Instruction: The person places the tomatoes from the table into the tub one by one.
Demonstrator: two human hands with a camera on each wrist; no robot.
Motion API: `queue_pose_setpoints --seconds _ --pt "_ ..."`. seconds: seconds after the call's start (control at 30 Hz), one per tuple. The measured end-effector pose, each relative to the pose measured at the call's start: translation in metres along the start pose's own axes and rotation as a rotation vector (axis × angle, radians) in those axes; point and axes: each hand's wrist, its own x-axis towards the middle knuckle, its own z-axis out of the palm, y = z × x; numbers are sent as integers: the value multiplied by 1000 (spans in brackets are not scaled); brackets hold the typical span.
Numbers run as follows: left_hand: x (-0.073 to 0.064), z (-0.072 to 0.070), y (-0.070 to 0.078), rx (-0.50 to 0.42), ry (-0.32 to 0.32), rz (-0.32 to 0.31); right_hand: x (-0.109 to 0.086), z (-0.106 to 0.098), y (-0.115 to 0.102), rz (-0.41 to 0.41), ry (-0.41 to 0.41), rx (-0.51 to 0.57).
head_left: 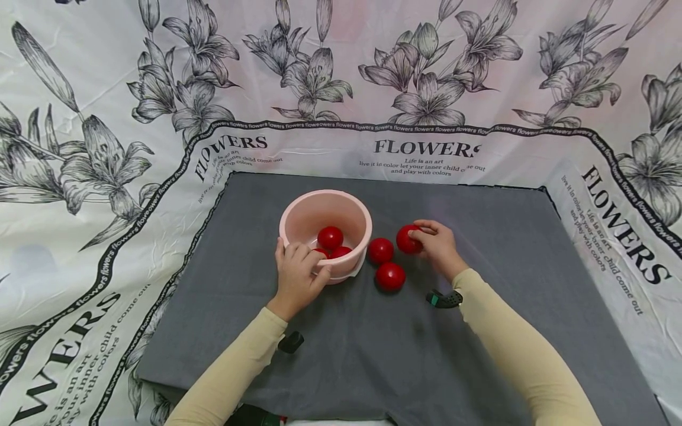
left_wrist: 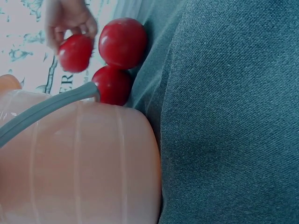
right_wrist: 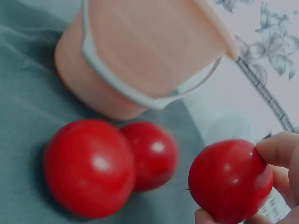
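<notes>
A pink bucket (head_left: 326,195) stands on the grey cloth with several red tomatoes (head_left: 330,237) inside. My left hand (head_left: 299,273) grips its near left rim; the left wrist view shows the bucket's ribbed side (left_wrist: 98,163) but hardly any of that hand. To the right of the bucket, my right hand (head_left: 438,244) pinches another tomato (right_wrist: 230,181) between thumb and fingers, off the cloth. Two loose tomatoes, one farther (head_left: 380,251) and one nearer (head_left: 391,277), lie touching or nearly so between the bucket and my right hand.
The bucket's pale handle (right_wrist: 119,83) hangs down on the side facing the loose tomatoes. Grey cloth (head_left: 367,349) covers the table, with a floral-printed white sheet (head_left: 330,139) around its back and sides. A dark band (head_left: 444,299) is on the right wrist.
</notes>
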Motion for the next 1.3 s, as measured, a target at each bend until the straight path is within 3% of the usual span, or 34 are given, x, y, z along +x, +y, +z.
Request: queue_pose_setpoints --seconds 0.27,0.67,0.8,1.3 --pt "0 -1 -1 10 3 -1 -4 9 -47 -82 -26 -76" --pt "0 -1 -1 2 13 5 -12 59 -117 -202 -116 -95" --pt "1 -1 -1 -3 17 14 -13 77 -123 -228 -145 -118" --pt "2 -1 0 10 28 32 -19 130 -110 -171 -175 -197"
